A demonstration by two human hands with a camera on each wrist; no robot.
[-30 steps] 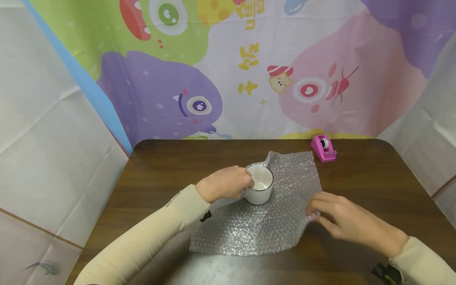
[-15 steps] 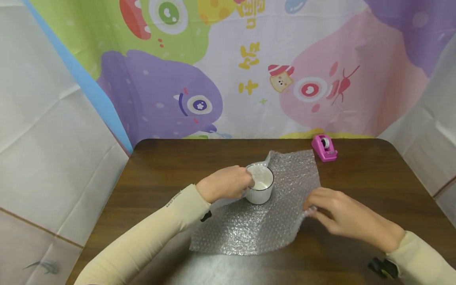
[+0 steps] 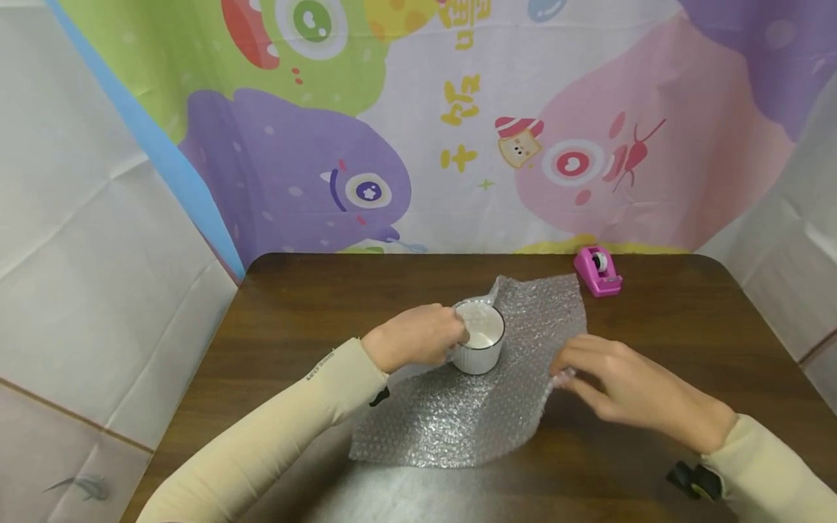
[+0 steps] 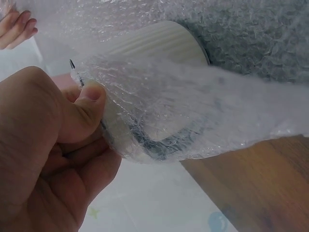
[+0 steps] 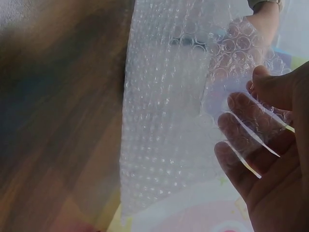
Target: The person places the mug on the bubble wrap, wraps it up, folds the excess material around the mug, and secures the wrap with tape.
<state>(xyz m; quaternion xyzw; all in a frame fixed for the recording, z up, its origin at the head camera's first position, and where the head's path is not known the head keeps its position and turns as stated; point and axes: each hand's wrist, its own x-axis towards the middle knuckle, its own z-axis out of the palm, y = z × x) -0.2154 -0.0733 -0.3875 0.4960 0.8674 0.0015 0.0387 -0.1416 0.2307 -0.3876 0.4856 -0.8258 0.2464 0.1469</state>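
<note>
A white ribbed mug (image 3: 479, 359) with a dark rim stands upright on a sheet of bubble wrap (image 3: 445, 425). My left hand (image 3: 418, 335) pinches the mug's rim on its left side, together with a flap of wrap. In the left wrist view that flap covers the mug's dark handle (image 4: 161, 147), and the thumb presses it at the rim. My right hand (image 3: 608, 376) pinches the sheet's right edge and holds it lifted off the table. Seen from the right wrist, the lifted wrap (image 5: 159, 121) hangs between the thumb and the fingers.
A pink tape dispenser (image 3: 598, 272) sits at the back right of the dark wooden table (image 3: 294, 305), beyond the wrap's far corner. Behind the table hangs a cartoon-printed curtain (image 3: 431, 196). Pale panels (image 3: 85, 181) stand on both sides.
My right hand has moved a little left and away from me, drawing the wrap's lifted right edge toward the mug. The left hand and the mug have stayed in place.
</note>
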